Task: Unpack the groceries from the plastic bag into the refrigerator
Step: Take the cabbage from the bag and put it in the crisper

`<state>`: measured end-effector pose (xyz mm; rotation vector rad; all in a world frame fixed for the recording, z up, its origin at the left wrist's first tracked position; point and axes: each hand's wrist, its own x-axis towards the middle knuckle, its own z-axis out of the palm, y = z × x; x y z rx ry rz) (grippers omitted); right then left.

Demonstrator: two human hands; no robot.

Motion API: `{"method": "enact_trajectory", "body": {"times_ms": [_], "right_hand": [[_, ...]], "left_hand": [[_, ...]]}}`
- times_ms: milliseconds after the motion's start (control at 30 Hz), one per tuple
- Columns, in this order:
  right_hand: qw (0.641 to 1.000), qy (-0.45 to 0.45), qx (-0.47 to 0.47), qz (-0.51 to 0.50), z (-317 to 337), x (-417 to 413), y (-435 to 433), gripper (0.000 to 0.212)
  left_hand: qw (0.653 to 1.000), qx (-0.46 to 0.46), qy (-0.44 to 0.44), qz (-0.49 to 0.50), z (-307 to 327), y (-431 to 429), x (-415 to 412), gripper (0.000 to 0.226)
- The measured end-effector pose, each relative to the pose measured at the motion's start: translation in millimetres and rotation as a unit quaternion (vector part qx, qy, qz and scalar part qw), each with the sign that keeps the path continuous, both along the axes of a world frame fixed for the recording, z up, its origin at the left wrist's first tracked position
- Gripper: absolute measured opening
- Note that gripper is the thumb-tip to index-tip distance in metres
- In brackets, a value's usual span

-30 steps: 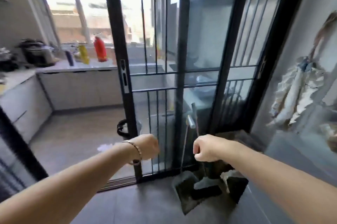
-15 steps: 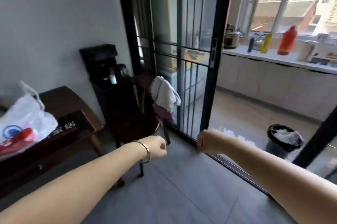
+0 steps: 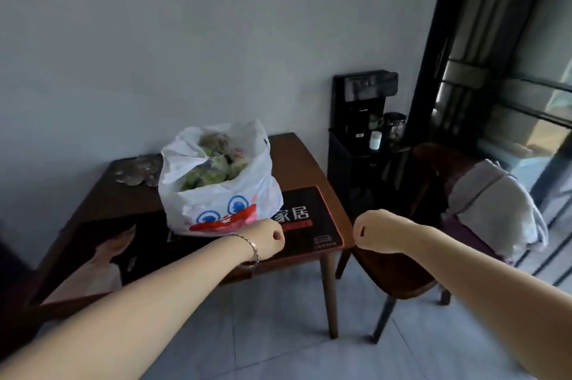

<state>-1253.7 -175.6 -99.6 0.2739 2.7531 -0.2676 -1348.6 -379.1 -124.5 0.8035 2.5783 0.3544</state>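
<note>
Head view looks down at a white plastic bag with a red and blue cartoon face (image 3: pixel 216 200), standing open on the dark brown wooden desk (image 3: pixel 297 156), partly on a black mat with red edge (image 3: pixel 312 224). Green groceries (image 3: pixel 201 178) fill it. The left hand (image 3: pixel 269 237) hangs just before the bag and the right hand (image 3: pixel 371 231) is past the desk corner. Both have their fingers curled into fists and hold nothing.

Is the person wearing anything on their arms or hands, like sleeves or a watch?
No sleeves or gloves show anywhere. The left hand has a thin silver-coloured bracelet round its wrist. The right hand and its wrist wear nothing.
</note>
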Motion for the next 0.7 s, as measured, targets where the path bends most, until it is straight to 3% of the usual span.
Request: {"method": "enact_trajectory", "body": {"times_ms": [267,400,500,567,700], "right_hand": [[0.995,0.044,-0.036,0.087,-9.1,-157.7,15.5,0.023],[0.989,0.057,-0.058,0.126,-3.3,-233.3,7.4,0.024],[0.984,0.074,-0.058,0.148,-1.6,-283.3,-7.9,0.023],[0.98,0.088,-0.073,0.161,-5.8,-314.7,-21.9,0.025],[0.969,0.117,-0.151,0.155,-25.0,-371.8,-61.0,0.047]], "left_hand": [[0.994,0.0,0.053,0.095,-8.6,-10.8,-108.4,0.024],[0.974,0.057,0.157,0.155,3.1,-16.6,-161.6,0.022],[0.958,0.066,0.24,0.141,1.4,-34.9,-204.7,0.023],[0.948,0.046,0.3,0.095,-4.6,-50.8,-235.0,0.028],[0.955,-0.112,0.274,0.011,-19.6,-78.0,-290.7,0.05]]}}
